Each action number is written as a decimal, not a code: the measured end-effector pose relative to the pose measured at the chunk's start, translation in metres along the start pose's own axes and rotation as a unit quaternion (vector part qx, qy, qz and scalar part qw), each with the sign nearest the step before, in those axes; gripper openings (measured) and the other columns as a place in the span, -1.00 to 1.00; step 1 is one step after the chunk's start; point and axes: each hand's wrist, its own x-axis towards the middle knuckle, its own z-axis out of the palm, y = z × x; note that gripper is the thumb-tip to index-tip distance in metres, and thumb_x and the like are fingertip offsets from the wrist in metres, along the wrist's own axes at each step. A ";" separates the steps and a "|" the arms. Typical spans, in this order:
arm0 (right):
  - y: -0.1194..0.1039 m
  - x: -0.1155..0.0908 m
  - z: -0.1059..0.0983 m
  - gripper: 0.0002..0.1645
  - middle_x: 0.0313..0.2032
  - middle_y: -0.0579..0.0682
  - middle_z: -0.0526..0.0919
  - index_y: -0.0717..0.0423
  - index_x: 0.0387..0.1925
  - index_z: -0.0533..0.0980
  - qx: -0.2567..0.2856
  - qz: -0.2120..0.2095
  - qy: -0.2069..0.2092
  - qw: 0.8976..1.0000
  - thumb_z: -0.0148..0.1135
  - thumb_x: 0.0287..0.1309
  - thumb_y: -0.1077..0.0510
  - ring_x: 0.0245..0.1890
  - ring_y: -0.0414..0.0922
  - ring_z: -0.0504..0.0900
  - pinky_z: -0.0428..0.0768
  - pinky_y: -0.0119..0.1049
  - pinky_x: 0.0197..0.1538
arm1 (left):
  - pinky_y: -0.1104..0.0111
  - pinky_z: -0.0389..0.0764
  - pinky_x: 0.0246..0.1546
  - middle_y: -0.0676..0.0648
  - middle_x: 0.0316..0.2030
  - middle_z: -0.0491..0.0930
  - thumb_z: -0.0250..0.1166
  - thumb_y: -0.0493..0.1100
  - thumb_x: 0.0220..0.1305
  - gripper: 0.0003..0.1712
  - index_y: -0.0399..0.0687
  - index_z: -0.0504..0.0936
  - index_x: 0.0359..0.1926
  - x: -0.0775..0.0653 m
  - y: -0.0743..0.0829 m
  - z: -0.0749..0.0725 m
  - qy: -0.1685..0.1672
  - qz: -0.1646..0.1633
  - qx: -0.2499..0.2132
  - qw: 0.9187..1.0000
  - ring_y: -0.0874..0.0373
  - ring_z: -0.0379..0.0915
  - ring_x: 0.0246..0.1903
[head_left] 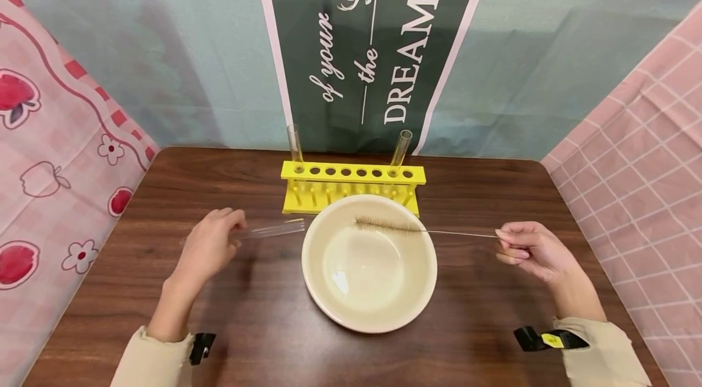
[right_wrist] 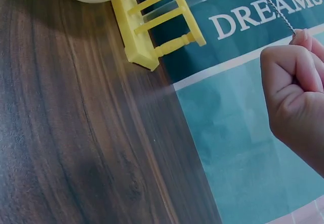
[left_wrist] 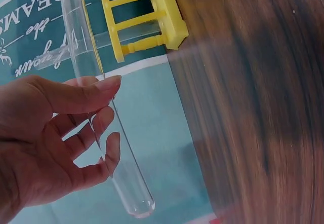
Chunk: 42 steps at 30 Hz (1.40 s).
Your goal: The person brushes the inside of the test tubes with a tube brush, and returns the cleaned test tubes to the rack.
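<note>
My left hand (head_left: pixel 211 245) holds a clear glass test tube (left_wrist: pixel 132 186) between thumb and fingers, left of the cream bowl (head_left: pixel 310 277). In the left wrist view its rounded end sticks out below the fingers; in the head view the other end points toward the bowl. To the bowl's right, my right hand (head_left: pixel 540 251) pinches the thin twisted wire handle (right_wrist: pixel 276 8) of a test tube brush (head_left: pixel 384 225). The tan bristles hang over the bowl's far part, apart from the tube. Clear liquid seems to lie in the bowl, though reflections make this uncertain.
Behind the bowl stands a yellow test tube rack (head_left: pixel 353 172). One glass tube (head_left: pixel 294 144) leans in its left end and another tube (head_left: pixel 402 149) near its right end. The brown wooden table (head_left: pixel 466 308) meets hanging cloths at the back and sides.
</note>
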 end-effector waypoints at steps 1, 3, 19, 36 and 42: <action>0.000 -0.002 -0.001 -0.48 -0.63 0.11 -0.06 0.57 -0.41 0.37 -0.003 0.000 -0.006 1.000 -0.65 0.17 0.58 -0.74 -0.17 -0.13 -0.11 -0.34 -0.55 | 0.17 0.39 -0.51 -0.01 -0.52 0.42 0.32 -0.58 -0.35 -0.60 -0.09 0.44 -0.50 0.000 0.000 0.000 -0.005 0.000 -0.003 1.000 0.00 0.37 -0.43; 0.001 -0.002 -0.002 -0.49 -0.64 0.11 -0.08 0.56 -0.40 0.37 -0.016 0.001 -0.011 1.000 -0.63 0.17 0.59 -0.74 -0.17 -0.12 -0.11 -0.33 -0.56 | 0.17 0.39 -0.50 -0.01 -0.50 0.43 0.32 -0.57 -0.33 -0.61 -0.08 0.45 -0.50 0.001 0.001 0.001 -0.014 0.006 -0.009 1.000 0.01 0.37 -0.42; 0.015 0.016 0.004 -0.53 -0.69 0.09 -0.07 0.55 -0.43 0.37 -0.042 0.004 -0.029 0.999 -0.59 0.17 0.60 -0.75 -0.16 -0.08 -0.08 -0.31 -0.59 | 0.20 0.42 -0.46 0.04 -0.51 0.43 0.33 -0.54 -0.30 -0.64 -0.04 0.48 -0.51 0.013 0.029 0.011 -0.040 0.027 -0.017 0.999 0.07 0.39 -0.40; 0.016 0.021 0.012 -0.57 -0.72 0.06 -0.04 0.44 -0.48 0.39 -0.115 0.033 0.003 0.993 -0.48 0.16 0.60 -0.74 -0.13 -0.09 -0.07 -0.34 -0.64 | 0.27 0.37 -0.48 0.07 -0.56 0.40 0.33 -0.56 -0.36 -0.62 -0.03 0.46 -0.57 0.012 0.030 0.013 -0.051 0.054 -0.035 0.997 0.15 0.32 -0.48; 0.017 0.021 0.016 -0.67 -0.72 0.07 0.01 0.41 -0.55 0.32 -0.187 0.035 0.033 0.981 -0.35 0.19 0.57 -0.75 -0.11 -0.06 -0.08 -0.29 -0.66 | 0.27 0.36 -0.48 0.05 -0.57 0.40 0.31 -0.57 -0.37 -0.60 -0.02 0.45 -0.57 0.012 0.029 0.014 -0.064 0.060 -0.040 0.995 0.14 0.32 -0.49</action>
